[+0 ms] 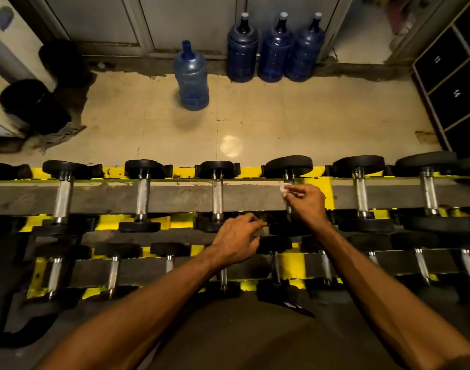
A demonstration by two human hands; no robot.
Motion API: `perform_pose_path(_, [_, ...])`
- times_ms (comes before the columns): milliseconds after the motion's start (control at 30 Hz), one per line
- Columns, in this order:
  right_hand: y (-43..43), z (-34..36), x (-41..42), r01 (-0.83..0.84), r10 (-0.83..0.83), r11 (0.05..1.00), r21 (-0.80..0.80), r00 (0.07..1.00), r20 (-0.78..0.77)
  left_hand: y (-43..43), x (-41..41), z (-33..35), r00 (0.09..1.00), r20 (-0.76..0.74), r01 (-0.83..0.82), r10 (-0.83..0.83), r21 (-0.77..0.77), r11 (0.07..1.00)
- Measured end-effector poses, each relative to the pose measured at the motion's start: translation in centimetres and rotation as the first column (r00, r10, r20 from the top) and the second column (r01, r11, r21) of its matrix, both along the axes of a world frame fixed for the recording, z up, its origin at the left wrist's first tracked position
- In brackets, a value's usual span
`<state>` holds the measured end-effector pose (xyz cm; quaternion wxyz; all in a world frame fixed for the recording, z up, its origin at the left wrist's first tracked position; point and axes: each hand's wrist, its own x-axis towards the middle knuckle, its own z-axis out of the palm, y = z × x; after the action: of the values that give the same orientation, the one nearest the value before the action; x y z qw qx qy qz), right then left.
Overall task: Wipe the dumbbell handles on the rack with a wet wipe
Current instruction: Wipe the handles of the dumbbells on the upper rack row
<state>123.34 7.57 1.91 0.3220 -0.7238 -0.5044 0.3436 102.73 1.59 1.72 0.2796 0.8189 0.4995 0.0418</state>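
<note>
Over one dumbbell (pixel 288 166) in the upper row of the rack (pixel 319 189), my right hand (pixel 306 204) pinches a small white wipe (pixel 285 188) against the far part of the steel handle (pixel 289 179). My left hand (pixel 238 237) is at that dumbbell's near end, just to its left, with its fingers curled toward the black head. I cannot tell from this view whether they grip it or only rest there. The two hands are apart.

These are the risks as I judge them. The wipe is bunched very small, so a stroke toward the dumbbell's near end may clean only a strip and miss the underside of the handle. If my left hand is not bracing it, the dumbbell could roll in its cradle and trap my fingers. The wipe could also catch at the collar and tear, or slip from the pinch and fall below this dumbbell. The neighbouring handles (pixel 360 193) on either side of it look alike, so I could lose track of which are done.
</note>
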Motion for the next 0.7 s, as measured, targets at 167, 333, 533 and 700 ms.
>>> perform_pose_path(167, [0.5,-0.3,7.5,-0.151,0.161,0.973,-0.176,0.986,0.041,-1.3,6.1,-0.4,0.994,0.020,-0.105,0.107,-0.088,0.991])
perform_pose_path(333, [1.7,-0.9,9.4,-0.473,0.538,0.823,-0.316,0.827,0.164,-2.7,9.2,-0.1,0.937,0.139,-0.302,0.321,-0.140,0.943])
perform_pose_path(533, [3.3,-1.4,7.9,-0.703,0.781,0.624,-0.341,0.559,0.277,-4.1,11.2,-0.4,0.892,0.102,-0.421,0.440,-0.167,0.892])
perform_pose_path(700, [3.6,-1.2,6.8,-0.849,0.887,0.404,-0.339,0.274,0.371,-4.6,12.3,-0.6,0.877,0.088,-0.460,0.472,-0.129,0.878])
